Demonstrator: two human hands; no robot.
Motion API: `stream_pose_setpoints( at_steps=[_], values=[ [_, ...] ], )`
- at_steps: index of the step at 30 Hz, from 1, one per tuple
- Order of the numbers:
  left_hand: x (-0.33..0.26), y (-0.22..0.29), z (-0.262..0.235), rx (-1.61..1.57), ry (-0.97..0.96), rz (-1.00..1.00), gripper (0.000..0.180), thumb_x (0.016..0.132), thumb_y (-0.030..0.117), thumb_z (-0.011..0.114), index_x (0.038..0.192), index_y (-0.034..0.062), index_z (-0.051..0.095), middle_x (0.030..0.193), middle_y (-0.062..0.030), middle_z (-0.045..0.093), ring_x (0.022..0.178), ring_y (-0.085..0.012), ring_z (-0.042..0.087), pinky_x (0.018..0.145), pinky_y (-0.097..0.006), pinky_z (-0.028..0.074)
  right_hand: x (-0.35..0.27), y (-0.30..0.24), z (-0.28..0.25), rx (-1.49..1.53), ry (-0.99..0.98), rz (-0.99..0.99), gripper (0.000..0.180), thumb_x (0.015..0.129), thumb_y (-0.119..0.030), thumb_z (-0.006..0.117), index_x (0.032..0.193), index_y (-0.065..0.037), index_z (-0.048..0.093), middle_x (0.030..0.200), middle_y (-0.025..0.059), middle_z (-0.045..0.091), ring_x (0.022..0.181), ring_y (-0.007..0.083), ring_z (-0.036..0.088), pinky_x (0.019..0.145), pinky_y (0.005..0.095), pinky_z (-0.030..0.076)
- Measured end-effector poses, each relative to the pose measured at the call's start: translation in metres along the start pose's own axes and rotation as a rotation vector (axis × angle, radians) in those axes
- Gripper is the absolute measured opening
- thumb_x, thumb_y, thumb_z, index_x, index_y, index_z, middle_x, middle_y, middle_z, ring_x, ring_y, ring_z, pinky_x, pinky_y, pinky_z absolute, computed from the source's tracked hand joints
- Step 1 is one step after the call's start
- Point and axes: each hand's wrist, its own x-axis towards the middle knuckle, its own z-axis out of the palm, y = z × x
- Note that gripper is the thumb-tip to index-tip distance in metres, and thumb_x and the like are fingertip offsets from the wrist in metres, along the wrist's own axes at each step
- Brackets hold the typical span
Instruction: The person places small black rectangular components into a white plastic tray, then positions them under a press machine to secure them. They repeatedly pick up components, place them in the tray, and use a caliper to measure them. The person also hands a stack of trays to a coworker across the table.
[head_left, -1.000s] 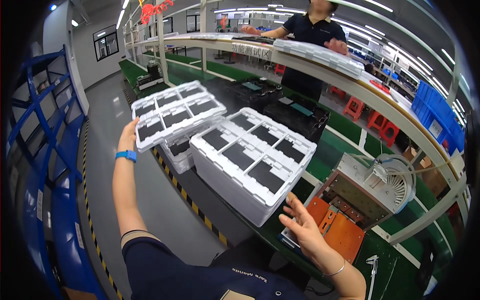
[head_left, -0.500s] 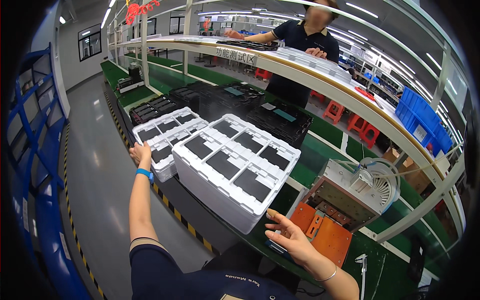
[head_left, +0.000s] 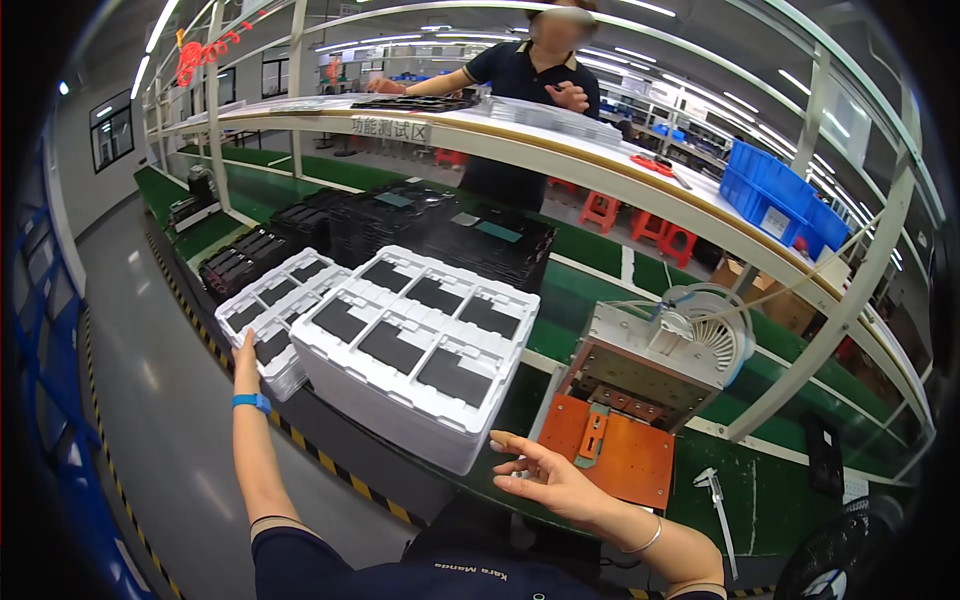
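My left hand [head_left: 245, 362] rests against the near left side of a lower stack of white plastic trays [head_left: 288, 318], its visible fingers stretched out and partly hidden. Right beside that stack stands a taller stack of white trays [head_left: 378, 408]. Dark flat rectangular pieces [head_left: 392, 342] sit in the compartments of its top tray. My right hand [head_left: 552, 482] is open just off the near right corner of the taller stack, fingers bent and apart, with nothing in it. A fingertip wears a tan cover.
Black trays [head_left: 490, 245] are piled behind the white stacks. To the right stands a bench machine [head_left: 640, 350] with an orange plate [head_left: 628, 465]; a caliper [head_left: 716, 520] lies nearby. Across a raised shelf [head_left: 560, 135] stands another person [head_left: 540, 75]. A blue bin [head_left: 765, 195] is on that shelf.
The view has turned right, so the scene sits further left. My left hand has slid slightly nearer along the lower stack. The person opposite has lifted one hand off the shelf.
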Motion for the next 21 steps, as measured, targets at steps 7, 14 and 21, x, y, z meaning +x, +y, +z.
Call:
stream_pose_setpoints(
  at_steps=[7, 14, 21],
  values=[
    [-0.061, 0.049, 0.003, -0.556, -0.226, -0.169, 0.065, 0.085, 0.052, 0.059, 0.126, 0.0012, 0.058, 0.113, -0.0157, 0.067, 0.098, -0.0333, 0.067, 0.089, -0.043, 0.054, 0.007, -0.019, -0.001, -0.039, -0.104, -0.116, 0.059, 0.093, -0.019, 0.067, 0.145, -0.005, 0.041, 0.142, 0.0101, 0.044, 0.111, 0.0163, 0.055, 0.091, 0.0304, 0.049],
    [-0.059, 0.046, -0.016, -0.475, -0.219, -0.189, 0.069, 0.083, 0.050, 0.062, 0.130, 0.0013, 0.055, 0.123, -0.0159, 0.063, 0.108, -0.0316, 0.063, 0.094, -0.043, 0.050, 0.097, -0.083, 0.007, -0.470, 0.233, -0.638, 0.041, 0.084, -0.008, 0.071, 0.123, -0.005, 0.062, 0.109, 0.0101, 0.064, 0.091, 0.0162, 0.063, 0.076, 0.0289, 0.051],
    [-0.093, 0.036, -0.028, -0.335, -0.069, -0.297, 0.067, 0.081, 0.040, 0.072, 0.128, -0.0031, 0.051, 0.121, -0.0179, 0.062, 0.102, -0.0296, 0.065, 0.072, -0.045, 0.058, 0.329, -0.113, 0.041, -0.807, 0.127, -0.726, 0.037, 0.078, -0.016, 0.072, 0.111, -0.002, 0.068, 0.103, 0.0148, 0.068, 0.088, 0.0270, 0.067, 0.082, 0.0359, 0.052]
  ],
)
